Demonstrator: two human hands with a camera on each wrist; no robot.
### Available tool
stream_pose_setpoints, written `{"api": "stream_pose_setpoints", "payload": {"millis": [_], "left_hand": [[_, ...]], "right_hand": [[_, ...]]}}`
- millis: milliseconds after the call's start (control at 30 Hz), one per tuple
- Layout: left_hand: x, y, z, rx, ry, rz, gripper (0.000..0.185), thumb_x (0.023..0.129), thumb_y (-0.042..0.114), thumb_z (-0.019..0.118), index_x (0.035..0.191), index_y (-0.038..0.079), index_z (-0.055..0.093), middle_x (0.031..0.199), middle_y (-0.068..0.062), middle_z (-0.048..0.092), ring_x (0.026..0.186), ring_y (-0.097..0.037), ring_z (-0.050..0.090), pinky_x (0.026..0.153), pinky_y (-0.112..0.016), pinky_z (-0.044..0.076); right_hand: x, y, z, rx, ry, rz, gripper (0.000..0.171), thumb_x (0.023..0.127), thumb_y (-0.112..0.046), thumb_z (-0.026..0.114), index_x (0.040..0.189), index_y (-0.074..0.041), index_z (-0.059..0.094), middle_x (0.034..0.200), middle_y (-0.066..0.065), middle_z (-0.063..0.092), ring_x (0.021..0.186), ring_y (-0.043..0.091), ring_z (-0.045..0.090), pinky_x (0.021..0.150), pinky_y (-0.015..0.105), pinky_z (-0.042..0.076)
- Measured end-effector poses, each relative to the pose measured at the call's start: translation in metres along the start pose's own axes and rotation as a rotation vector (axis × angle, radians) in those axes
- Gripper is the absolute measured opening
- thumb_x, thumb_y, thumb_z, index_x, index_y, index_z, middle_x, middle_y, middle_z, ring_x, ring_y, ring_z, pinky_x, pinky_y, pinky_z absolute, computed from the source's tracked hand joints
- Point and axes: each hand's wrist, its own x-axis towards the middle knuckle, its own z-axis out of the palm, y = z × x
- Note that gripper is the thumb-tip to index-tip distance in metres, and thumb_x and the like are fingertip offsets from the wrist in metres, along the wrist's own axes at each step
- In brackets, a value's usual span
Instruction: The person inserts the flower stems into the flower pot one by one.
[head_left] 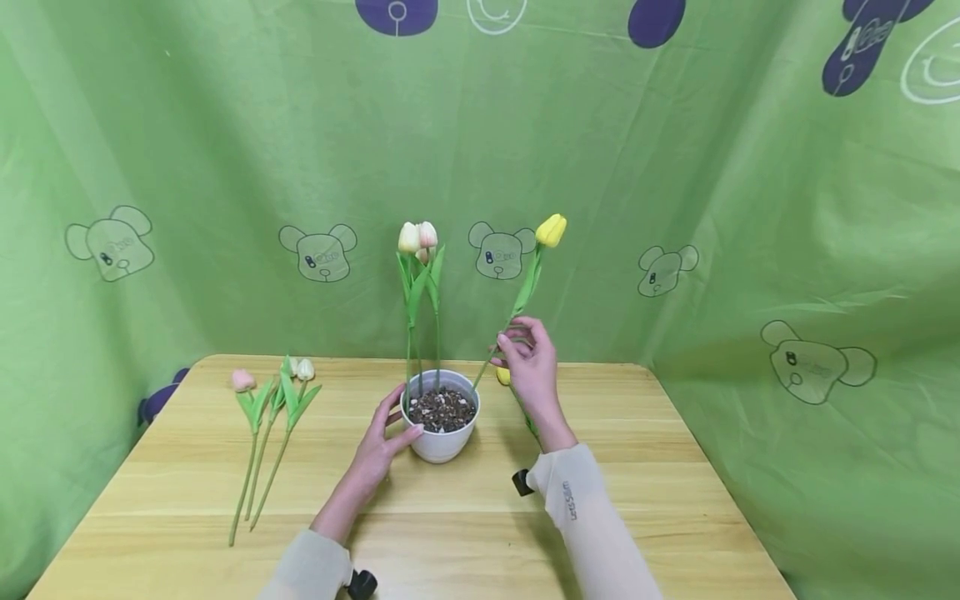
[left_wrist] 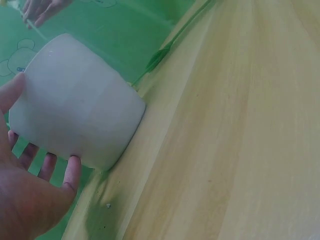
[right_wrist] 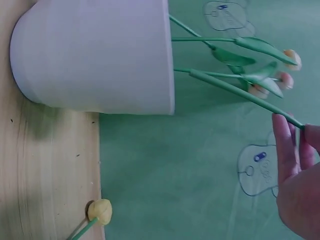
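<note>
Yellow tulip (head_left: 551,231) pinched in raised right hand (head_left: 534,367); left hand (head_left: 380,443) lower, fingers spread, gripping white pot (head_left: 441,447)

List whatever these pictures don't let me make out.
Potted stems: lower ends hidden by soil, head view.
Lying yellow tulip: stem end behind the right sleeve, head view; cut off by an edge, both wrist views.
Rear white bloom: partly hidden by a leaf and nearby bloom, head view.
Lettering on the bears: too small, head view.
</note>
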Motion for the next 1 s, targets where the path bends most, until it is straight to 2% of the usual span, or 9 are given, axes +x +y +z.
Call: {"api": "stream_pose_setpoints", "payload": {"millis": [100, 267, 433, 533, 800, 1000], "left_hand": [[0.000, 0.000, 0.000, -0.005, 0.000, 0.005, 0.081, 0.093, 0.027, 0.076, 0.161, 0.033, 0.032, 0.168, -0.008, 0.030, 0.150, -0.039, 0.034, 0.119, -0.068, 0.031], [0.000, 0.000, 0.001, -0.004, -0.003, 0.002, 0.082, 0.093, 0.028, 0.076, 0.162, 0.035, 0.032, 0.169, -0.008, 0.029, 0.150, -0.039, 0.034, 0.119, -0.069, 0.030], [-0.001, 0.000, 0.001, 0.005, -0.003, 0.000, 0.082, 0.093, 0.029, 0.076, 0.162, 0.035, 0.031, 0.169, -0.008, 0.028, 0.150, -0.040, 0.034, 0.118, -0.072, 0.029], [-0.001, 0.001, 0.001, -0.003, 0.001, 0.001, 0.081, 0.094, 0.028, 0.076, 0.162, 0.035, 0.032, 0.169, -0.008, 0.029, 0.150, -0.040, 0.034, 0.118, -0.071, 0.030], [0.000, 0.000, 0.000, -0.003, -0.001, -0.001, 0.081, 0.094, 0.029, 0.075, 0.162, 0.035, 0.031, 0.169, -0.008, 0.028, 0.150, -0.040, 0.033, 0.118, -0.070, 0.031], [-0.001, 0.001, 0.001, -0.004, 0.001, 0.008, 0.081, 0.094, 0.025, 0.075, 0.162, 0.032, 0.032, 0.169, -0.010, 0.029, 0.149, -0.040, 0.035, 0.117, -0.069, 0.033]], "right_hand": [[0.004, 0.009, 0.008, -0.006, -0.008, -0.029, 0.032, 0.097, 0.006, 0.063, 0.127, 0.001, 0.055, 0.107, 0.008, 0.061, 0.089, 0.022, 0.068, 0.084, 0.050, 0.063], [0.007, 0.025, 0.017, -0.067, -0.021, -0.058, 0.030, 0.096, 0.006, 0.064, 0.125, 0.001, 0.056, 0.108, 0.013, 0.062, 0.090, 0.023, 0.067, 0.082, 0.047, 0.064], [0.009, 0.037, 0.024, -0.138, -0.063, -0.094, 0.028, 0.097, 0.006, 0.064, 0.124, 0.003, 0.058, 0.109, 0.020, 0.063, 0.091, 0.030, 0.067, 0.083, 0.054, 0.063], [0.011, 0.042, 0.027, -0.144, -0.078, -0.113, 0.026, 0.097, 0.005, 0.064, 0.123, 0.004, 0.058, 0.108, 0.022, 0.063, 0.092, 0.034, 0.068, 0.083, 0.057, 0.062], [0.014, 0.052, 0.031, -0.177, -0.081, -0.135, 0.024, 0.097, 0.005, 0.064, 0.121, 0.003, 0.058, 0.108, 0.024, 0.064, 0.094, 0.041, 0.068, 0.078, 0.038, 0.066], [0.011, 0.056, 0.033, -0.219, -0.091, -0.160, 0.024, 0.097, 0.004, 0.064, 0.121, 0.001, 0.059, 0.107, 0.022, 0.065, 0.093, 0.035, 0.067, 0.075, 0.033, 0.066]]}}
